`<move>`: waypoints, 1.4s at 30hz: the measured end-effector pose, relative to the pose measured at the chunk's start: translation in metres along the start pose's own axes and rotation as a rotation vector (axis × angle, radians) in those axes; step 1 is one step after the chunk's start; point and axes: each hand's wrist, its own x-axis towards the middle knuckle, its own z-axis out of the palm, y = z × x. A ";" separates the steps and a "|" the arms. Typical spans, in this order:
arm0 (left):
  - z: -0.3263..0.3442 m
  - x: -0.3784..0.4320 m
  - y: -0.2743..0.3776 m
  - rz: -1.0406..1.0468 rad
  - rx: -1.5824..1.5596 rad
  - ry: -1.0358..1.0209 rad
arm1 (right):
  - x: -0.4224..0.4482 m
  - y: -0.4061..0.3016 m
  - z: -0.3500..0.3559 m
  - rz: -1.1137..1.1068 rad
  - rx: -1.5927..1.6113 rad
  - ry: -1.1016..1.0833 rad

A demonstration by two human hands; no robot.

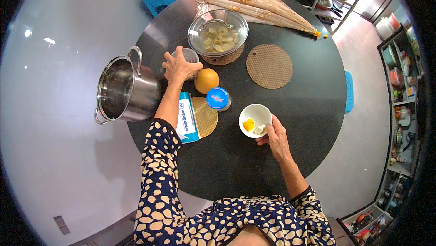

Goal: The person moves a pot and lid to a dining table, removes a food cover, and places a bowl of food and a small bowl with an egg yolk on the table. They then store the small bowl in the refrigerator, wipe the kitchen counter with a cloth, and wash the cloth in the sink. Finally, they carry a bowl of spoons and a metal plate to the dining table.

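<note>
My right hand [277,137] grips the right side of a small white bowl [246,116], thumb at the rim and fingers underneath. Inside the bowl lie a yellow lump [248,124] and a small whitish piece [259,129]. My left hand [180,64] spans the top of a clear round container [190,55], its fingers spread about the rim; what the container holds is hidden. Just right of that hand sits a round yellow-brown fruit [206,80]. Nearer me stands a jar with a blue lid [218,98].
A steel pot [144,92] stands at the table's left edge. Beyond my left hand, a glass-lidded bowl of pale slices [219,40] rests on a brown trivet [223,58]. Another trivet [269,66], a tissue pack [187,118], a gold mat [206,116] and a folded food cover [252,4] also lie here.
</note>
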 end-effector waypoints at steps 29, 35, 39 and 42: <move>0.023 -0.110 -0.057 0.514 -1.132 -0.037 | 0.040 0.032 0.029 -0.117 0.190 0.051; 0.061 -0.137 -0.036 0.206 -1.439 -0.849 | 0.034 0.015 0.032 -0.187 0.215 0.004; 0.088 -0.130 -0.017 0.267 -1.386 -1.145 | 0.024 0.016 0.024 -0.247 0.176 0.083; 0.102 -0.133 0.009 0.251 -1.339 -1.273 | 0.006 0.022 0.008 -0.263 0.167 0.212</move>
